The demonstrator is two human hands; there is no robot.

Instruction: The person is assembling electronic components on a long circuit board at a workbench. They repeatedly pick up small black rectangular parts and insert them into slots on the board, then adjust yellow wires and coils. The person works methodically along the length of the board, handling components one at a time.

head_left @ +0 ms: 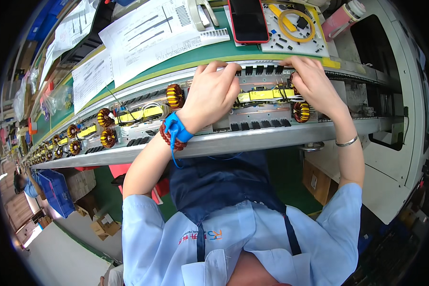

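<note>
A circuit board (266, 112) lies between the conveyor's (252, 136) near and far edges, probably to stay aligned.
Left hand (213, 93) and right hand (315, 89) reach the far edge, fingers bent, bunched (cannot tell if gripping); beyond, papers (150, 35) lie face-up, seemingly for reading.

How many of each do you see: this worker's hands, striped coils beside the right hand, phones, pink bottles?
Left hand and right hand: 2
Striped coils beside the right hand: 2, one partly covered
Phone: 1
Pink bottle: 1
Total: 6
</note>
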